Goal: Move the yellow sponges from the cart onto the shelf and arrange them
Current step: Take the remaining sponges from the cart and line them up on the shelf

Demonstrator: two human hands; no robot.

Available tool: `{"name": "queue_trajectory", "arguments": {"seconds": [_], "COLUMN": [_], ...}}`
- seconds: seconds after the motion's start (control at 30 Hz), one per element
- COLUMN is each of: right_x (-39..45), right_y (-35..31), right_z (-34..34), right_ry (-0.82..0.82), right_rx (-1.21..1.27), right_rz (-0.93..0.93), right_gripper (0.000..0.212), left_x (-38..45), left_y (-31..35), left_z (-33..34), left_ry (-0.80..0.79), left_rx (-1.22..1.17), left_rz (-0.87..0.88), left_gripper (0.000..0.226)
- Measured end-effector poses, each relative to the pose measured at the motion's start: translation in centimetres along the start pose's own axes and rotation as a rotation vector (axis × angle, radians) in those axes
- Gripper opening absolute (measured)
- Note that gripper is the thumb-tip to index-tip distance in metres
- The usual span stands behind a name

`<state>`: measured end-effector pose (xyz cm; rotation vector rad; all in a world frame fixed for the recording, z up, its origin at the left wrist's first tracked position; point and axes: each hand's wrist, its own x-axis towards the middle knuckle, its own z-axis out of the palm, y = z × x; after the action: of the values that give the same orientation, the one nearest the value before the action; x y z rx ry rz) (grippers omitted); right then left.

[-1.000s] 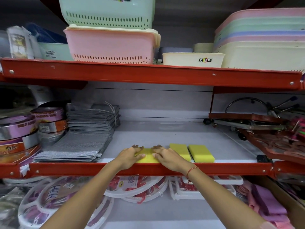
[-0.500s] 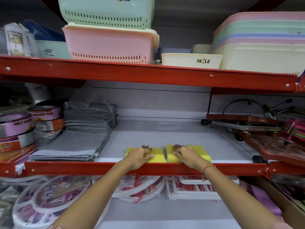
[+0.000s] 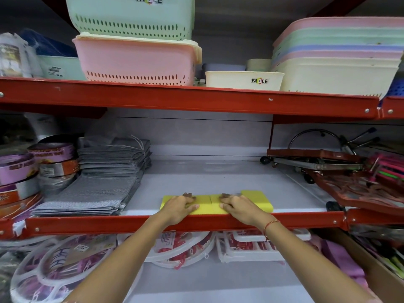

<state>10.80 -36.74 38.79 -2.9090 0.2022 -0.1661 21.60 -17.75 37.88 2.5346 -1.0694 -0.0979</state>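
Item: yellow sponges [image 3: 209, 207], front row, middle shelf [image 3: 218, 180]. Change noted: half a second back a clear gap lay between the two sponge groups under the hands; that gap is now shut to a thin seam, and both hands sit nearer each other. A second back one sponge lay loose, off to the outer side of the right hand; it now lies tucked against the row. Judged meaning: the sponges in view are off the cart and on the shelf, and the work is at the arranging step, squaring the row along the red front rail [image 3: 87, 224]; the cart is out of view, so whether more remain cannot be told. Left hand [image 3: 178, 207]: flat, palm down, fingers loosely spread, pressing on the sponge beneath it, gripping nothing. Right hand [image 3: 237, 206]: likewise flat on its sponge, fingers pointing to the back of the shelf. Position: sponges lie directly under both palms, the seam between the thumbs. One sponge end [image 3: 258, 199] shows past the outer side of the right hand, set slightly farther back. Beyond the fingertips: bare shelf. Far to the left hand's outer side: stacked grey cloths [image 3: 91, 193].
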Motion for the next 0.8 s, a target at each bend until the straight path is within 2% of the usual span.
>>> {"name": "queue_trajectory", "arguments": {"seconds": [0.23,0.43,0.57,0.7,0.8], "right_x": [-0.1,-0.3,-1.1,-1.9,-2.3], "right_y": [0.1,3.6,6.6,7.7,7.1], "right_z": [-0.2,-1.8,-2.2,-1.3,-1.0], "right_ry": [-0.017,0.164,0.148,0.114,0.118], "right_rx": [0.031,0.091,0.056,0.064,0.066], "right_rz": [0.012,0.141,0.218,0.295,0.266], "right_gripper": [0.044,0.043,0.041,0.026,0.031], "left_x": [0.2,1.0,2.1,2.8,2.7], "left_y": [0.2,1.8,4.0,5.2,5.1], "left_z": [-0.2,-0.1,0.6,1.8,2.4], "left_ry": [-0.018,0.054,0.015,-0.027,-0.046], "left_rx": [-0.002,0.002,-0.022,-0.025,-0.027], "left_rz": [-0.007,0.058,0.117,0.128,0.121], "left_gripper": [0.057,0.062,0.063,0.060,0.057]}}
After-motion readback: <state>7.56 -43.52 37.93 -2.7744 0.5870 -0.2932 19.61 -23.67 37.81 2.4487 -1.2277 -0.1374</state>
